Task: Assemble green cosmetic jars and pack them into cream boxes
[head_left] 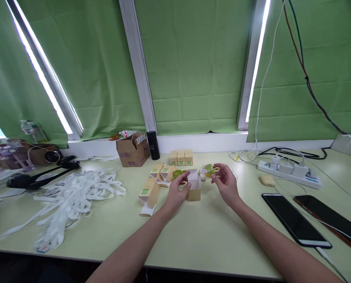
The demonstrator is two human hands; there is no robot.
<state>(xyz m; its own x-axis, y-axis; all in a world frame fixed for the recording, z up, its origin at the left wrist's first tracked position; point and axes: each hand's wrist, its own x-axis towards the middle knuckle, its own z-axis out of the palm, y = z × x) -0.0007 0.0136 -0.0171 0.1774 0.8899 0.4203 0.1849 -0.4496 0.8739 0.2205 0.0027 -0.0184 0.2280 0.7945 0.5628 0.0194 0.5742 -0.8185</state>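
In my right hand (226, 185), thumb and fingers are closed on a small clear-and-green container (208, 170) with yellowish contents and a pale loop at its right. My left hand (178, 192) is curled at the left side of an open small cardboard box (194, 193) with a white inside. Its fingertips touch or nearly touch that box; what they pinch is hidden. Just beyond the left fingers shows another green item (178, 173). Left of this hand lie opened tan cartons with green windows, among them a long carton (149, 192).
Three small closed boxes (181, 158) stand behind. A brown carton (133, 150) and black cylinder (153, 145) are by the wall. White straps (78, 196) heap at left. At right are a power strip (289, 173), a phone (295, 220), a dark phone (331, 218) and cables.
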